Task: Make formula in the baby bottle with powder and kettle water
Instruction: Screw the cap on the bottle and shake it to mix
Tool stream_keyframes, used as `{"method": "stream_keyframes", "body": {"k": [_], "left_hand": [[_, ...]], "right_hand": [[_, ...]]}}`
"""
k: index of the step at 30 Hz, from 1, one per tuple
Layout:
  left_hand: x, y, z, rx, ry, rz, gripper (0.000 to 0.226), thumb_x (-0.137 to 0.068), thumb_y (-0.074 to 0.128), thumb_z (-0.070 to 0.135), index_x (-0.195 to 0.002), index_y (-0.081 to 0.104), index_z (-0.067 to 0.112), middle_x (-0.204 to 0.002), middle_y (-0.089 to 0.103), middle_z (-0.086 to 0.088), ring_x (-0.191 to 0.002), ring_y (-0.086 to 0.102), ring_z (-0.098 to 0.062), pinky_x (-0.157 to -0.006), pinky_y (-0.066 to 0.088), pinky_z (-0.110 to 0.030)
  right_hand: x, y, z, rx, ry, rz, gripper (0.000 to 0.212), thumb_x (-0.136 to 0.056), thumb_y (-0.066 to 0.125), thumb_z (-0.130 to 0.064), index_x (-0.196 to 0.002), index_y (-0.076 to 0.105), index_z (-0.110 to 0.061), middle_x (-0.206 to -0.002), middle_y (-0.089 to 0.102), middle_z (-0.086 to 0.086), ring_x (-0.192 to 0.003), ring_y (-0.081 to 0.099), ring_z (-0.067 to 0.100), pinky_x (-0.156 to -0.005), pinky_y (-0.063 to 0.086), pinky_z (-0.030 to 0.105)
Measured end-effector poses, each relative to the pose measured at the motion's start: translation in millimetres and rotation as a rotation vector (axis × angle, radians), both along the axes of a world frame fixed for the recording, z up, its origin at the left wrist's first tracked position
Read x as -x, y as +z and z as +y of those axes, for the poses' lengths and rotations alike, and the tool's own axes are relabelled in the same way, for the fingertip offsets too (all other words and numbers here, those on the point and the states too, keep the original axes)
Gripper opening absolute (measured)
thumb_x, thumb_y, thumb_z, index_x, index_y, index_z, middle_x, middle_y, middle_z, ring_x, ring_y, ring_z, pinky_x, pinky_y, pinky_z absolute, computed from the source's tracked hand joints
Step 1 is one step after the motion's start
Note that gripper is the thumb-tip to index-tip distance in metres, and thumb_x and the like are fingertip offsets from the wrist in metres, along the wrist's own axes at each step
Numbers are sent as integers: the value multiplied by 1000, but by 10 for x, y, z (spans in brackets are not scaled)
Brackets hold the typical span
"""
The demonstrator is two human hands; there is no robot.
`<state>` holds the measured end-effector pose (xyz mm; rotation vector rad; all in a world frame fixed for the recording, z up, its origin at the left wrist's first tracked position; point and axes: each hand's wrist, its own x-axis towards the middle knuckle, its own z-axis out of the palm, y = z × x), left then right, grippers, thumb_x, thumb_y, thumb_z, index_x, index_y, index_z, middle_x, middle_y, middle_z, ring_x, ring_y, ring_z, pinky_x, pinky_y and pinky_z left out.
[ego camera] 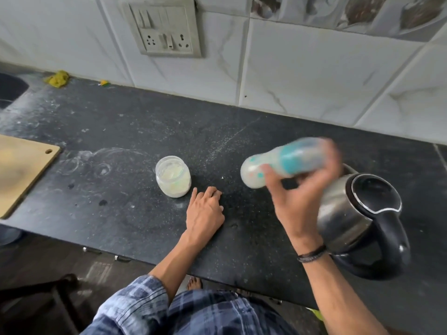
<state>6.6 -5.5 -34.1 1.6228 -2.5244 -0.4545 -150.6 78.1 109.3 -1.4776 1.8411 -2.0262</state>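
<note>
While the right hand (302, 189) has its thumb and fingers wrapped round the baby bottle (278, 163), the motion blur over both suggests the mixing shake is the step in hand, judging also from the milky fill in the bottle's rounded end. To do it well, the grip should stay firm across the teal collar so the top cannot loosen. The strokes should be short and run along the bottle's length rather than swinging wide, since the kettle (358, 209) stands just beside the wrist at the right of the frame, its lid closed. A check for lumps clinging to the wall would then be sensible. The bottle is held clear of the tabletop (145, 226) at centre right and lies close to horizontal. Its long axis runs from lower left to upper right; the pale rounded base points left toward the open powder jar (173, 176), and the capped end seems to point up-right toward the tiled wall, though blur and fingers hide it. The left hand (205, 211) rests on the tabletop near the jar without touching it, its fingers relaxed and holding nothing.
</note>
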Motion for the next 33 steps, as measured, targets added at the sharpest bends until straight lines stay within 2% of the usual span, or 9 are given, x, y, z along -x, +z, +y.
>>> {"method": "stream_keyframes", "body": {"k": [2,7,11,16,20,26,28,30,33], "left_hand": [[-23,-1,-6,-2,-3,0,48,-94,61,28,-141,56,20,-142,51,6,-123,56,-22,-125,10,-43],[-5,-11,31,-2,0,12,48,-95,59,26,-143,54,20,-142,51,6,-123,55,-21,-126,9,-43],[-19,21,-2,-4,-7,-7,49,-95,59,28,-143,53,21,-142,50,7,-125,54,-21,-126,9,-42],[-1,-7,27,-4,-6,8,48,-96,58,27,-143,53,19,-143,50,6,-125,54,-21,-125,9,-42],[-12,-7,1,-2,-5,-4,48,-96,58,27,-142,54,19,-143,50,5,-125,54,-22,-125,9,-42],[-10,-22,35,5,-10,8,48,-95,59,26,-143,55,17,-143,50,4,-124,55,-23,-126,11,-43],[-3,-17,21,13,-4,10,48,-95,60,26,-141,55,17,-142,52,4,-123,55,-24,-126,11,-43],[-33,-9,7,8,-5,2,48,-95,60,27,-142,55,18,-142,51,4,-123,55,-23,-125,11,-43],[-53,-5,13,14,-12,4,49,-96,60,29,-144,54,19,-145,50,4,-124,55,-22,-126,10,-43]], "right_hand": [[11,-76,-3,-125,53,-4,87,-79,88,-29,-147,33,-31,-143,47,-17,-124,59,11,-92,58,53],[-21,61,67,166,-31,-36,91,-81,83,-18,-144,17,-10,-145,29,5,-133,46,17,-101,55,49],[38,-143,-37,-192,69,35,86,-80,89,-28,-146,33,-28,-144,52,1,-124,61,20,-93,58,50],[14,33,106,175,-24,-5,90,-81,83,-16,-144,20,-9,-147,30,-5,-130,49,18,-97,57,47],[67,-160,-13,-147,27,61,86,-79,89,-23,-145,34,-24,-143,46,-24,-125,58,12,-93,58,50],[8,68,122,151,2,7,89,-80,83,-14,-143,20,-18,-144,33,3,-127,52,18,-94,59,47],[24,-9,3,5,10,19,88,-80,87,-20,-145,26,-23,-143,43,9,-124,57,22,-91,60,50],[42,-97,-41,-194,75,38,84,-80,89,-26,-144,36,-30,-143,53,-4,-120,62,19,-89,60,49],[26,-22,52,-22,112,-24,85,-81,87,-18,-143,31,-27,-142,44,-20,-123,58,13,-91,59,49]]}}
